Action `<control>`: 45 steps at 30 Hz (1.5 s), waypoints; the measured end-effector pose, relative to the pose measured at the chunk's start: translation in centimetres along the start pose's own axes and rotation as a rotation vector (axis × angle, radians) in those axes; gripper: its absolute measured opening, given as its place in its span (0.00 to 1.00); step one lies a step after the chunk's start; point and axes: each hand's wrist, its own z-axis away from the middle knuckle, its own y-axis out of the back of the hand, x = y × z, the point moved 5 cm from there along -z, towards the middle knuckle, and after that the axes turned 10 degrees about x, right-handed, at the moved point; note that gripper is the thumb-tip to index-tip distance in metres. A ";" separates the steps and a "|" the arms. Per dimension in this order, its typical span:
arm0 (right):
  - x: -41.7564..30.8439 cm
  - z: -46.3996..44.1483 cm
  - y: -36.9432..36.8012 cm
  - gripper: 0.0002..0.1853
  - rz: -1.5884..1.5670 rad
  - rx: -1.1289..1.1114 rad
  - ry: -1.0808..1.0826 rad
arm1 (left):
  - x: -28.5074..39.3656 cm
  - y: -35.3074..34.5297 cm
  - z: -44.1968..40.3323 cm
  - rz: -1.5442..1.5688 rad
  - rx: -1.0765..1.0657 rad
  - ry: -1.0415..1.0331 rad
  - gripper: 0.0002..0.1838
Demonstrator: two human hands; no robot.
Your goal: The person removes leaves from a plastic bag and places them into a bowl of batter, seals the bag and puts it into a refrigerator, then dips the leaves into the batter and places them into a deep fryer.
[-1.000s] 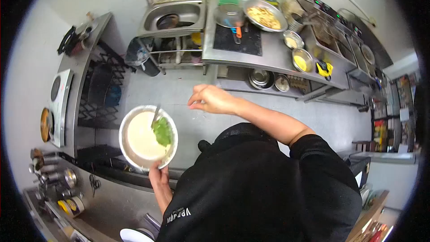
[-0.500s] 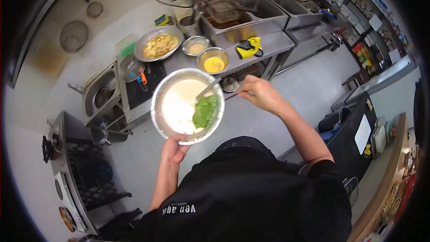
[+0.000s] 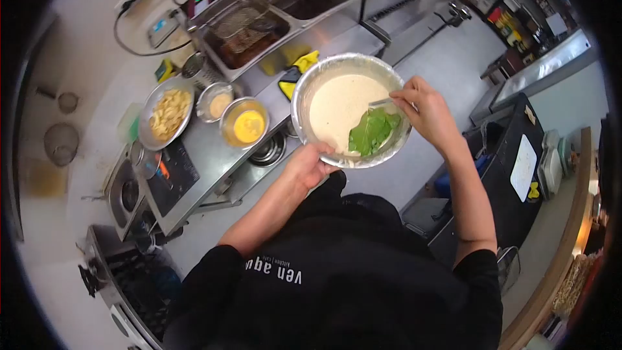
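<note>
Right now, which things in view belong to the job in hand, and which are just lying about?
Seemingly in use: round silver metal bowl, in the left hand; pale creamy mixture and broad green leaves inside it; slim metal utensil, by the right hand.

Apparently just lying about: crumpled black-and-yellow cloth-like item; orange-handled utensil near the flat black panel.
</note>
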 end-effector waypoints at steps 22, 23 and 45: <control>21.0 -21.5 -3.9 0.08 0.126 -0.527 0.226 | 8.2 -19.8 -21.2 0.053 0.006 0.014 0.19; 21.5 -22.7 -3.6 0.08 0.071 -0.553 0.252 | 8.7 -20.8 -21.1 0.078 0.027 -0.013 0.19; 19.7 -33.7 -13.1 0.08 -0.078 -0.608 0.618 | 9.9 -22.1 -21.1 0.468 0.312 -0.274 0.23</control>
